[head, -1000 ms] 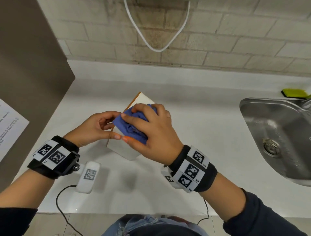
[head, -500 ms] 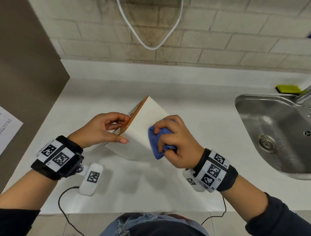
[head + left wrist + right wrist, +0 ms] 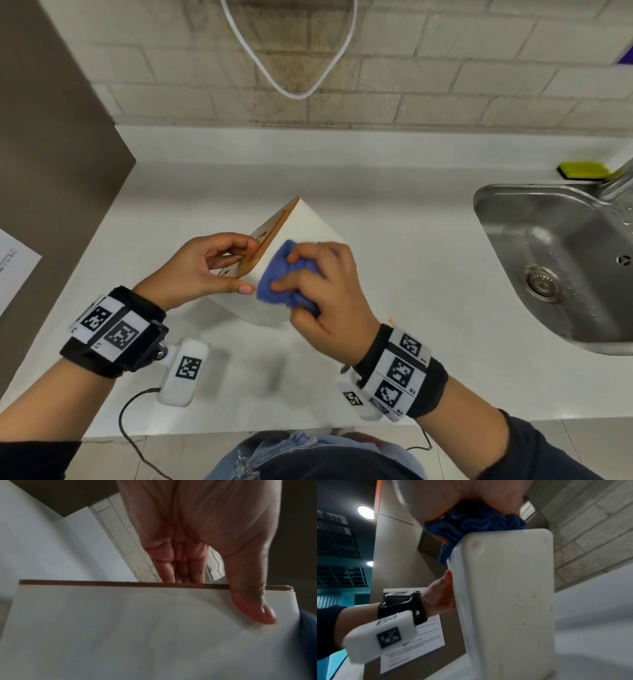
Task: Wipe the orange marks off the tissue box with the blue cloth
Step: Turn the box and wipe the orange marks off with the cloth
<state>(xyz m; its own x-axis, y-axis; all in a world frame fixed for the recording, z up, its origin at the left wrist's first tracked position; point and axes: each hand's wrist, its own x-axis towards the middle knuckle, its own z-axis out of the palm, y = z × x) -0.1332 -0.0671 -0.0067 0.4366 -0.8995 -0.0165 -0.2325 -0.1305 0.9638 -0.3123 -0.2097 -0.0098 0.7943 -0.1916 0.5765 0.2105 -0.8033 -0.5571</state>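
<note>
A white tissue box [image 3: 308,226] with an orange edge and orange marks on its left face stands tilted on the white counter [image 3: 394,281]. My left hand [image 3: 209,270] grips its near left corner, thumb on the white face [image 3: 254,605] and fingers behind the orange rim. My right hand [image 3: 322,287] holds the bunched blue cloth [image 3: 284,277] and presses it against the white upper face close to the orange edge. In the right wrist view the blue cloth [image 3: 471,524] sits at the top end of the box [image 3: 505,595].
A steel sink [image 3: 561,260] lies to the right, with a yellow-green sponge [image 3: 582,169] behind it. A dark panel [image 3: 51,154] with a paper sheet stands at the left. A white cable [image 3: 291,68] hangs on the brick wall. A small orange spot [image 3: 391,320] marks the counter.
The right hand with the cloth slid down to the lower right of the box face, then back up toward the orange edge. The left hand kept hold while the box tilted.
</note>
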